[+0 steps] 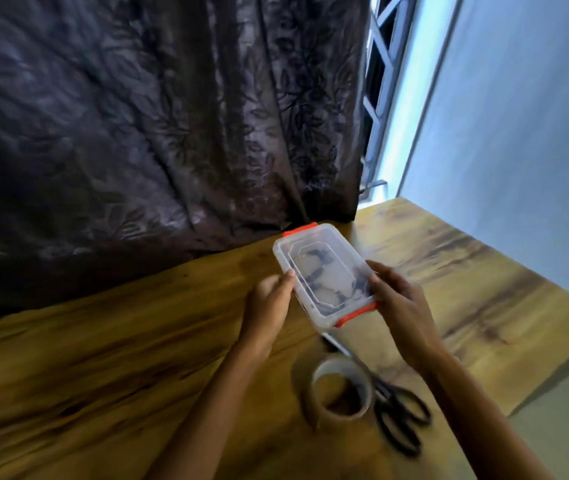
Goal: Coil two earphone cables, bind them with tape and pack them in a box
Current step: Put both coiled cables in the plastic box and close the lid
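A clear plastic box [314,251] with a lid on it and orange-red clips at both ends rests on the wooden table [103,358]. Dark earphone cables [317,271] show blurred through the lid. My left hand [269,306] grips the box's left long side. My right hand [397,303] holds its right near corner, fingers over the lid by the near clip. A roll of brown tape [340,393] stands on the table just below my hands.
Black-handled scissors [397,410] lie to the right of the tape roll. A dark patterned curtain [154,116] hangs behind the table's far edge. A window grille [380,81] and a pale wall are at the right. The table's right edge is near.
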